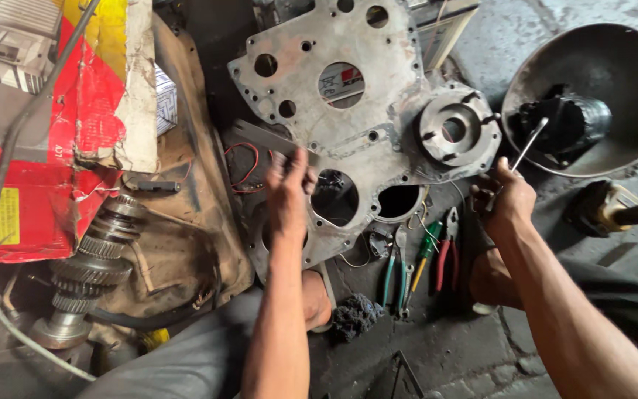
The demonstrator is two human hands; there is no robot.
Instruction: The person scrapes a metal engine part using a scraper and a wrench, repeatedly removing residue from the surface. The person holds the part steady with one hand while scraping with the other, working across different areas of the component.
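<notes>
Both hands on the big metal cover plate (356,125) on the grimy floor.

Our left hand (287,193) presses on the plate's lower left edge, fingers together over a flat grey strip (263,138); our right hand (507,201) is clenched on a thin metal rod (529,144) at the plate's right edge. Pliers (448,247) lie just below, a dark bowl (592,96) sits to the right, and a gear shaft (90,266) and red carton (46,111) lie to the left on stained concrete (437,347).

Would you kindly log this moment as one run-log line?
left hand: on metal plate edge | right hand: grip on thin metal tool | pliers on floor
</notes>
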